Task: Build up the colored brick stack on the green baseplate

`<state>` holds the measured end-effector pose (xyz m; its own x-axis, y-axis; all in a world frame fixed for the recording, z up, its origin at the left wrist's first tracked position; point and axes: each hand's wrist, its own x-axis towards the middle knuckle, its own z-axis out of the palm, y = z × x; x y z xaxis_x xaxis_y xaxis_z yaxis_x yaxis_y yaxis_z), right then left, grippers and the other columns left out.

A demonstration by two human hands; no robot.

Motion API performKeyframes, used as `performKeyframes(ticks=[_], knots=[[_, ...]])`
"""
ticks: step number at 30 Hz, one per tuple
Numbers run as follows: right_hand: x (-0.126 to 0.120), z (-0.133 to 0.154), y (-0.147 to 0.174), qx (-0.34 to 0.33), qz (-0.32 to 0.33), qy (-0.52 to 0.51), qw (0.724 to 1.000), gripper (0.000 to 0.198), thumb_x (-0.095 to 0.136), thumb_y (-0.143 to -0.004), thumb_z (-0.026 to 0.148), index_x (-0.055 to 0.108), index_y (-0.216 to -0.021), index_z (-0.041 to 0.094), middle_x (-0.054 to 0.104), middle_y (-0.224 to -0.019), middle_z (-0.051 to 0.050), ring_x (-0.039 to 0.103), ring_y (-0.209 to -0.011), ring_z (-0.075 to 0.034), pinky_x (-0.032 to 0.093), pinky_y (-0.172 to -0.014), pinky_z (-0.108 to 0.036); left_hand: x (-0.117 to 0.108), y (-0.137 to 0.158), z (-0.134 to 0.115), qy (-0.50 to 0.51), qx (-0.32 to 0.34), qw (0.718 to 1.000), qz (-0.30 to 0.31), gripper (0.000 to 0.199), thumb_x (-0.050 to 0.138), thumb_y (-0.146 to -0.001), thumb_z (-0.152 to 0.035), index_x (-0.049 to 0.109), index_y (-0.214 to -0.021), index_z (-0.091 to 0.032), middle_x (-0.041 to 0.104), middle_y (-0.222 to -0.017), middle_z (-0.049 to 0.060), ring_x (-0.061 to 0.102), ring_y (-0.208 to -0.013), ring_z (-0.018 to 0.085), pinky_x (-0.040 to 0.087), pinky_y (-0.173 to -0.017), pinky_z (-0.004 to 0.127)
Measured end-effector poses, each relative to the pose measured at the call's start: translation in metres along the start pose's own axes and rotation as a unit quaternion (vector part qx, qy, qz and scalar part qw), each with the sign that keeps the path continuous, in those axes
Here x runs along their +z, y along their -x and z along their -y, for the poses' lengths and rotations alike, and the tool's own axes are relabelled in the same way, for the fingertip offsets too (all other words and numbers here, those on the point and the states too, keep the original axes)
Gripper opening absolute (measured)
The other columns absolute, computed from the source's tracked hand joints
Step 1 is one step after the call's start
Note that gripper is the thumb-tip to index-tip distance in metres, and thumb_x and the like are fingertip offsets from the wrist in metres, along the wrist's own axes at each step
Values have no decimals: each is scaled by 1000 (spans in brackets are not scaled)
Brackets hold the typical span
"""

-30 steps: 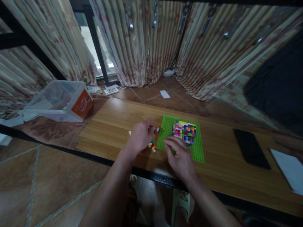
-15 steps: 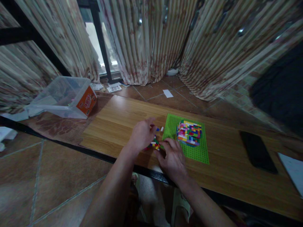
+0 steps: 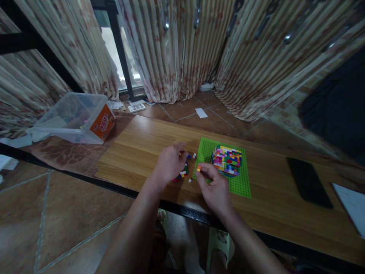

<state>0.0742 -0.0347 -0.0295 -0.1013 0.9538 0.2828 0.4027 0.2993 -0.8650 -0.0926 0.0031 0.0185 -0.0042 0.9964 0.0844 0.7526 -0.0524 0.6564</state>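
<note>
My right hand (image 3: pixel 215 184) pinches a small orange-and-yellow toy brick (image 3: pixel 199 168) between thumb and forefinger, just over the left edge of a green baseplate (image 3: pixel 241 186). On that plate stands a many-coloured block of stacked bricks (image 3: pixel 228 160). My left hand (image 3: pixel 170 163) rests over a small pile of loose bricks (image 3: pixel 183 174), fingers partly stretched out and apart; it hides some of the pile. Beside its fingertips lie a blue brick (image 3: pixel 188 156) and a white brick (image 3: pixel 194 155). Another small white brick (image 3: pixel 190 180) lies between the hands.
The wooden tabletop (image 3: pixel 134 148) carries a black phone (image 3: pixel 309 182) and a white sheet of paper (image 3: pixel 349 207) at the right. A clear plastic box (image 3: pixel 71 114) with an orange label stands at the left end. Curtains (image 3: pixel 182 53) hang behind.
My right hand has lifted from the pile and moved slightly right, now with the orange-and-yellow brick in its fingertips. My left hand has stayed over the pile.
</note>
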Motion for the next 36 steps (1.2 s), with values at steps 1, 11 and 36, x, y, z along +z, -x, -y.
performKeyframes(ticks=[1, 11, 36], knots=[[-4, 0, -1, 1, -12, -10, 1000, 20, 59, -89, 29, 65, -107, 22, 74, -95, -4, 70, -84, -19, 56, -78, -34, 0, 0, -1, 0, 0, 1000, 1, 36, 54, -89, -19, 64, -123, -15, 76, -102, 10, 72, -88, 19, 55, -81, 29], [-56, -6, -14, 9, -106, 23, 994, 24, 57, -92, 37, 73, -105, 24, 73, -108, -6, 68, -97, -22, 53, -87, -40, 13, 2, -11, -21, 44, 998, 35, 25, 52, -90, -19, 68, -109, -19, 76, -98, 6, 71, -88, 20, 53, -81, 30], [-55, -19, -28, 34, -123, 158, 979, 26, 57, -85, 36, 74, -95, 19, 77, -89, -9, 71, -76, -23, 55, -74, -38, 50, 9, -40, -21, 112, 987, 109, 35, 56, -88, -19, 64, -122, -16, 74, -108, 9, 70, -98, 24, 54, -92, 38]])
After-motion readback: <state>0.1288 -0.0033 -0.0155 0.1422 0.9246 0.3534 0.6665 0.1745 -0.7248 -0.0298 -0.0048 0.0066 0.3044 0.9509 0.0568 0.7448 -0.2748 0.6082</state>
